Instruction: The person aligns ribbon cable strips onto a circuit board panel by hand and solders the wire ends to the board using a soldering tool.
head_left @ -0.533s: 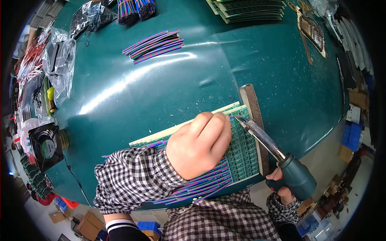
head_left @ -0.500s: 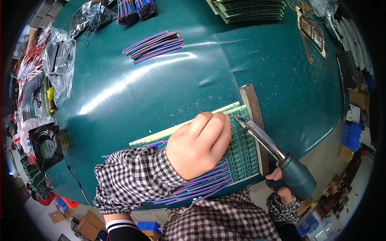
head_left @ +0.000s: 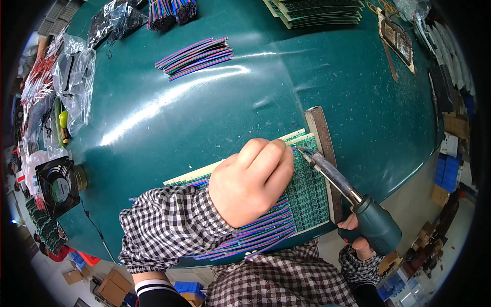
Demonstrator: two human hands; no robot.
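Soldering iron and circuit boards, seen from the worker's head. The green circuit boards (head_left: 309, 199) lie on the dark green table mat (head_left: 179, 117), directly below the left hand (head_left: 250, 181) and up and to the left of the right hand (head_left: 362, 246); the left hand is the nearer. Their pale far edge slants up toward the right, where a brown bar (head_left: 323, 143) borders them. The soldering iron (head_left: 353, 194) sets the governing line: its long axis runs from lower right to upper left, over the bar, so that the tip (head_left: 305, 152) points at the boards' far right corner, just beside the left fingers. Whether the tip touches the board cannot be told. The hands are apart — the right wrapped around the iron's handle and partly hidden by it, the left with bent fingers over the boards, its fingertips too concealed to show what, if anything, they pinch. Coloured wires (head_left: 271, 225) trail leftward across the boards beneath the left hand and sleeve.
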